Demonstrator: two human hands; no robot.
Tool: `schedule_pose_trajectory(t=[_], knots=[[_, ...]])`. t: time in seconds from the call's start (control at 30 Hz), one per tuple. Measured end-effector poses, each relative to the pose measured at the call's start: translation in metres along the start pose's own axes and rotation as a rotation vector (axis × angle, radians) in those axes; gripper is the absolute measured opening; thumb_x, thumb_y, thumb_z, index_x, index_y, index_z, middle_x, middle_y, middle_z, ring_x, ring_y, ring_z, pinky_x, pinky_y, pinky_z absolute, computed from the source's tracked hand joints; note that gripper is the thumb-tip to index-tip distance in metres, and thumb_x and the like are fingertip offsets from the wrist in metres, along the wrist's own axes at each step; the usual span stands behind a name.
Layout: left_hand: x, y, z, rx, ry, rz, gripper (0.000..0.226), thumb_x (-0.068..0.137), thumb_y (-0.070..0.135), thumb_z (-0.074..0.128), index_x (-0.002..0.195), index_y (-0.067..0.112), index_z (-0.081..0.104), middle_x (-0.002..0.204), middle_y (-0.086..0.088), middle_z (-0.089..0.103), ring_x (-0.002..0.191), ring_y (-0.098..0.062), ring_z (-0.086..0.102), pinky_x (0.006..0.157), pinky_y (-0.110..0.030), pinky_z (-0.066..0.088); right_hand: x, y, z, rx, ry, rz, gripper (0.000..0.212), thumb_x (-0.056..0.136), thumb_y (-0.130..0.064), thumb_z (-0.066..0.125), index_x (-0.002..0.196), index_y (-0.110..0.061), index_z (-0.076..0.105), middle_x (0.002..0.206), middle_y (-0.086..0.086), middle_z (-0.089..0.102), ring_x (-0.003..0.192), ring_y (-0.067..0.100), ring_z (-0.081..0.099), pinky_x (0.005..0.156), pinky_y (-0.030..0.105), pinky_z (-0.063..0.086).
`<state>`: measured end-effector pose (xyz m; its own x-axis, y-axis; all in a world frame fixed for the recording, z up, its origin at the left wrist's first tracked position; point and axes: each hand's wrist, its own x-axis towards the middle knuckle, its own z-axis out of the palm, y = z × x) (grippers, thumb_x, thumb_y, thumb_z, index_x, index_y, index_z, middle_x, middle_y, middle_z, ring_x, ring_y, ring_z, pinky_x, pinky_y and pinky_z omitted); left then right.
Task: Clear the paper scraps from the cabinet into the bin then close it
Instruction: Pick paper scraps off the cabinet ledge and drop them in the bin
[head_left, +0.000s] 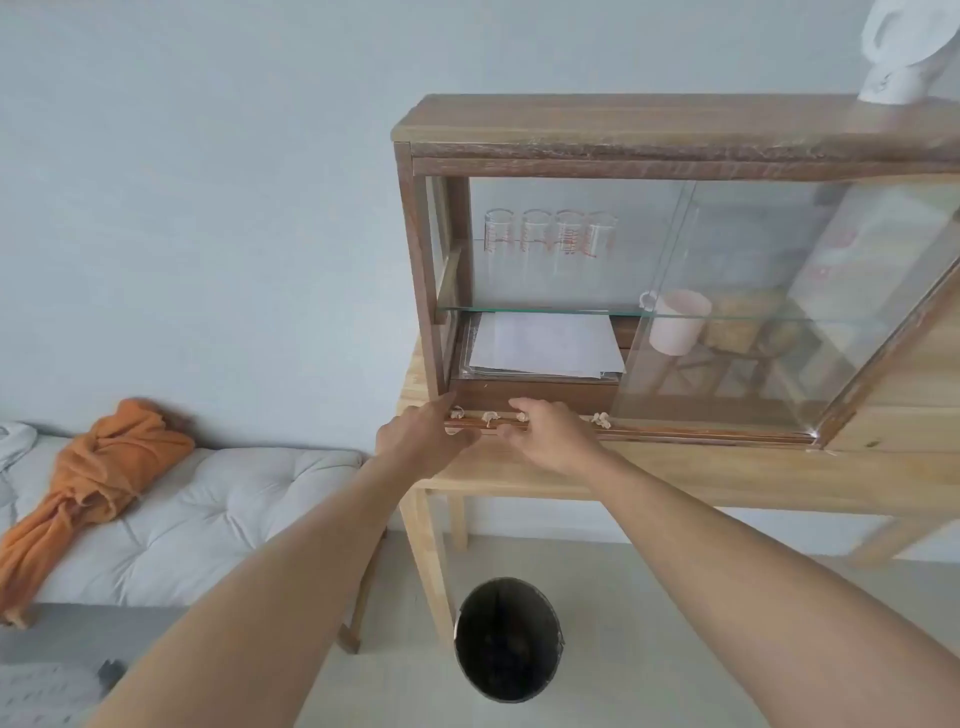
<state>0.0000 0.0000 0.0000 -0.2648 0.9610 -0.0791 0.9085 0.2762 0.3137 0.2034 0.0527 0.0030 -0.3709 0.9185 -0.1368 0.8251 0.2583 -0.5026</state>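
Observation:
A wooden cabinet (649, 132) with glass doors stands on a light wooden table. Its left side is open; the sliding glass door (753, 312) sits to the right. Several small crumpled paper scraps (490, 417) lie along the bottom door track at the front. My left hand (423, 441) rests at the cabinet's lower left corner, fingers at the track. My right hand (550, 436) is beside it, fingertips pinching at a scrap (521, 416) on the track; whether it holds it I cannot tell. A dark round bin (509, 642) stands on the floor below, open-topped.
Inside the cabinet are several glass beakers (550, 241) on a glass shelf, a stack of white papers (545, 345) and a pale mug (675, 322). A grey cushioned bench (218, 499) with an orange cloth (98, 467) is at left. A white object (893, 47) stands on the cabinet top.

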Motion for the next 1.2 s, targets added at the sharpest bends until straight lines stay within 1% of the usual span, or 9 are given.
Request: schedule_pose_trajectory(t=[0.1, 0.2, 0.3, 0.37, 0.5, 0.63, 0.87, 1.07, 1.2], knots=[[0.008, -0.002, 0.009, 0.035, 0.028, 0.001, 0.074, 0.086, 0.081, 0.047, 0.152, 0.051, 0.039, 0.116, 0.003, 0.072, 0.092, -0.026, 0.071, 0.08, -0.041, 0.056, 0.008, -0.001, 0.007, 0.03, 0.011, 0.003, 0.065, 0.1, -0.061, 0.057, 0.159, -0.035, 0.048, 0.123, 0.011, 0.079, 0.136, 0.029, 0.062, 0.106, 0.046, 0.054], [0.011, -0.006, 0.017, 0.051, 0.043, -0.001, 0.068, 0.09, 0.078, 0.047, 0.151, 0.05, 0.044, 0.121, 0.001, 0.072, 0.105, -0.027, 0.068, 0.074, -0.038, 0.051, 0.011, -0.007, 0.015, 0.043, 0.018, -0.015, 0.059, 0.102, -0.055, 0.057, 0.156, -0.032, 0.053, 0.109, 0.006, 0.083, 0.119, 0.028, 0.072, 0.099, 0.043, 0.058], [0.014, -0.01, 0.022, 0.061, 0.056, 0.017, 0.057, 0.094, 0.071, 0.049, 0.147, 0.048, 0.051, 0.121, -0.001, 0.072, 0.108, -0.028, 0.066, 0.071, -0.036, 0.043, 0.014, -0.007, 0.022, 0.057, 0.052, -0.028, 0.051, 0.103, -0.05, 0.058, 0.151, -0.031, 0.06, 0.067, -0.004, 0.076, 0.103, 0.023, 0.076, 0.091, 0.038, 0.059], [0.015, -0.011, 0.022, 0.047, 0.074, 0.02, 0.049, 0.097, 0.064, 0.051, 0.143, 0.049, 0.056, 0.118, -0.003, 0.074, 0.106, -0.03, 0.067, 0.072, -0.036, 0.043, 0.014, -0.005, 0.025, 0.09, 0.09, -0.021, 0.046, 0.103, -0.048, 0.059, 0.146, -0.032, 0.066, 0.056, -0.005, 0.072, 0.09, 0.019, 0.077, 0.084, 0.033, 0.057], [0.017, -0.011, 0.025, 0.019, 0.145, 0.018, 0.035, 0.1, 0.055, 0.055, 0.133, 0.05, 0.066, 0.109, -0.003, 0.075, 0.1, -0.03, 0.067, 0.072, -0.036, 0.047, 0.012, -0.007, 0.026, 0.161, 0.161, -0.015, 0.037, 0.103, -0.047, 0.062, 0.135, -0.033, 0.074, 0.057, 0.0, 0.075, 0.074, 0.017, 0.078, 0.077, 0.03, 0.058], [0.019, -0.012, 0.027, -0.015, 0.214, 0.044, 0.025, 0.1, 0.051, 0.057, 0.118, 0.049, 0.075, 0.099, -0.003, 0.077, 0.093, -0.032, 0.067, 0.072, -0.036, 0.05, 0.009, -0.011, 0.026, 0.199, 0.196, -0.026, 0.023, 0.104, -0.039, 0.065, 0.118, -0.033, 0.083, 0.053, -0.002, 0.069, 0.062, 0.021, 0.076, 0.072, 0.032, 0.062], [0.017, -0.013, 0.03, -0.101, 0.274, 0.047, 0.019, 0.098, 0.049, 0.063, 0.108, 0.046, 0.078, 0.092, 0.0, 0.077, 0.09, -0.031, 0.069, 0.07, -0.036, 0.049, 0.007, -0.015, 0.027, 0.221, 0.221, -0.037, 0.023, 0.104, -0.038, 0.066, 0.112, -0.029, 0.085, 0.061, -0.005, 0.067, 0.077, 0.029, 0.076, 0.078, 0.04, 0.063], [0.004, -0.014, 0.027, -0.137, 0.267, 0.031, 0.023, 0.099, 0.054, 0.061, 0.114, 0.047, 0.077, 0.095, 0.001, 0.078, 0.094, -0.03, 0.069, 0.078, -0.039, 0.055, -0.004, -0.012, 0.029, 0.234, 0.241, -0.038, 0.021, 0.104, -0.034, 0.067, 0.109, -0.027, 0.085, 0.062, -0.005, 0.067, 0.074, 0.027, 0.075, 0.078, 0.04, 0.063], [-0.015, -0.013, 0.021, -0.162, 0.269, 0.046, 0.024, 0.1, 0.054, 0.06, 0.116, 0.047, 0.077, 0.093, 0.002, 0.078, 0.093, -0.029, 0.068, 0.078, -0.039, 0.055, -0.022, -0.009, 0.025, 0.24, 0.247, -0.013, 0.021, 0.104, -0.037, 0.066, 0.11, -0.028, 0.085, 0.067, -0.005, 0.068, 0.081, 0.028, 0.076, 0.08, 0.041, 0.063]])
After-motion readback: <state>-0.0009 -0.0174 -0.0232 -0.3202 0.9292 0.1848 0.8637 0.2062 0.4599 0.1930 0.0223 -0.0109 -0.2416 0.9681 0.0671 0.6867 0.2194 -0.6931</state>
